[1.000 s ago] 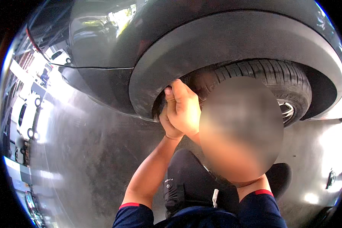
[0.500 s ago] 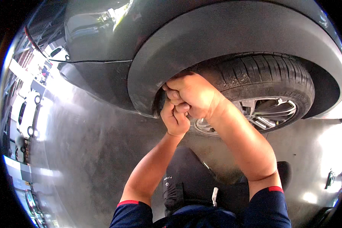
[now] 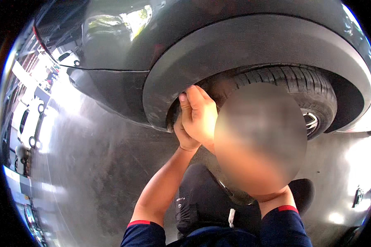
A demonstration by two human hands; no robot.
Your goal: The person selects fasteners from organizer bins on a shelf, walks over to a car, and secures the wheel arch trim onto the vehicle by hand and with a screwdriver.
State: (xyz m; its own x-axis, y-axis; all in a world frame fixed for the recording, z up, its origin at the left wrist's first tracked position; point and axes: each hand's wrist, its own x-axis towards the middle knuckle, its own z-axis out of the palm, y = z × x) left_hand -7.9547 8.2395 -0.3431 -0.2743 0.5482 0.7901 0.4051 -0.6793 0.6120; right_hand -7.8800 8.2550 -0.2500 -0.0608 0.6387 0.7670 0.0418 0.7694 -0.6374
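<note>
Both hands are together at the front lower edge of a car's dark grey wheel arch trim (image 3: pixel 251 39). My right hand (image 3: pixel 200 117) is closed, with thumb and fingers bent together against the inner lip of the trim; whatever lies between the fingertips is hidden. Behind and below it is my left hand (image 3: pixel 184 135), reaching up into the arch gap, its fingers covered by the right hand and the trim. To the right of the hands stands the tyre (image 3: pixel 272 78), still mounted. A blurred oval hides my right forearm and much of the wheel rim (image 3: pixel 311 120).
The glossy grey bumper (image 3: pixel 111 94) curves away to the left above the concrete floor (image 3: pixel 95 164). My bent knees in dark trousers (image 3: pixel 198 185) are under my arms. White cars (image 3: pixel 29 123) are parked at the far left. A small dark object (image 3: pixel 358 196) lies at the right.
My right hand has turned and lowered slightly, its thumb now up along the trim edge and the fingers bunched. The left hand is more covered. My view has shifted a little.
</note>
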